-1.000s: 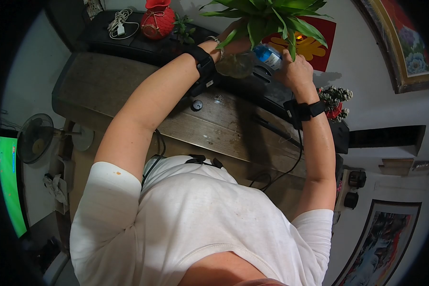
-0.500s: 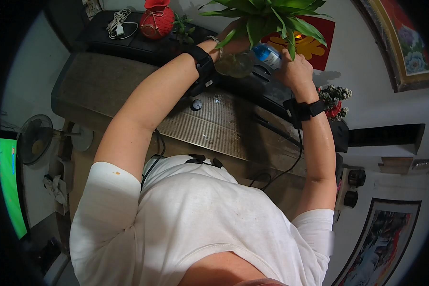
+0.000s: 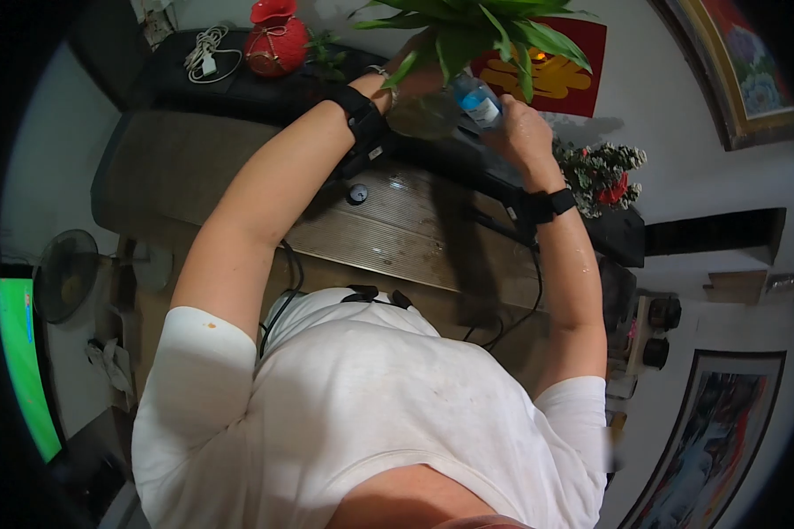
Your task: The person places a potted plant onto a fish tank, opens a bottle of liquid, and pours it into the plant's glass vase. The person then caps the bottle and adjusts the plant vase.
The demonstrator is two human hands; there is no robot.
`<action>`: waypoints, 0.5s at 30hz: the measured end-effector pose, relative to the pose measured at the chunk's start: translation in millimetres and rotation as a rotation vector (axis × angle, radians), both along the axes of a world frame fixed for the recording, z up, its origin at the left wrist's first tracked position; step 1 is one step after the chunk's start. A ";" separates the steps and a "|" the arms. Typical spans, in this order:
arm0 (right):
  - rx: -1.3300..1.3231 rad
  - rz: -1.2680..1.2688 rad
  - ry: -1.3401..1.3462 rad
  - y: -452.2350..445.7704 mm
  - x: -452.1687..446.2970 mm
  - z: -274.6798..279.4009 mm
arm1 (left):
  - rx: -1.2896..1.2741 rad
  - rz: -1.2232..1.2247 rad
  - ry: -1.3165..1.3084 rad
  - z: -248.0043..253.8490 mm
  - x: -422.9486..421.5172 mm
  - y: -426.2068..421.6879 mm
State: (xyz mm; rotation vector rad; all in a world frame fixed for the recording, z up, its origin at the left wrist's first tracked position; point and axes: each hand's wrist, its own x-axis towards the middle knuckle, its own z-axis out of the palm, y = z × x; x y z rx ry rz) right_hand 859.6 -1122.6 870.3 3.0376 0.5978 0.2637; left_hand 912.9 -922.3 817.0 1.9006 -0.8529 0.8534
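Observation:
A green leafy plant (image 3: pixel 476 40) spreads its long leaves at the top of the view. My left hand (image 3: pixel 417 63) is up among those leaves, which hide its fingers. Just below that hand is a rounded, see-through container (image 3: pixel 422 116), blurred and dim. In my right hand (image 3: pixel 522 134) is a clear plastic bottle (image 3: pixel 478 103) with a blue and white label, tilted towards the plant and container. The fingers are wrapped round the bottle, and small drops show on the forearm.
A red vase (image 3: pixel 276 44) and a coiled white cable (image 3: pixel 210 55) stand on the black ledge (image 3: pixel 172 75). Flowers (image 3: pixel 610 176) are beyond my right wrist. A small round object (image 3: pixel 357 194) lies on the ribbed surface (image 3: pixel 388 229). At left stands a fan (image 3: pixel 66 278).
The view has shifted slightly. My right hand and the bottle have moved a little left, and more of the flowers beside that wrist shows now.

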 end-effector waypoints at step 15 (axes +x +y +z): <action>0.923 0.102 0.268 -13.5 -71.3 -87.9 | -0.060 -0.031 0.119 18.0 -17.7 -2.9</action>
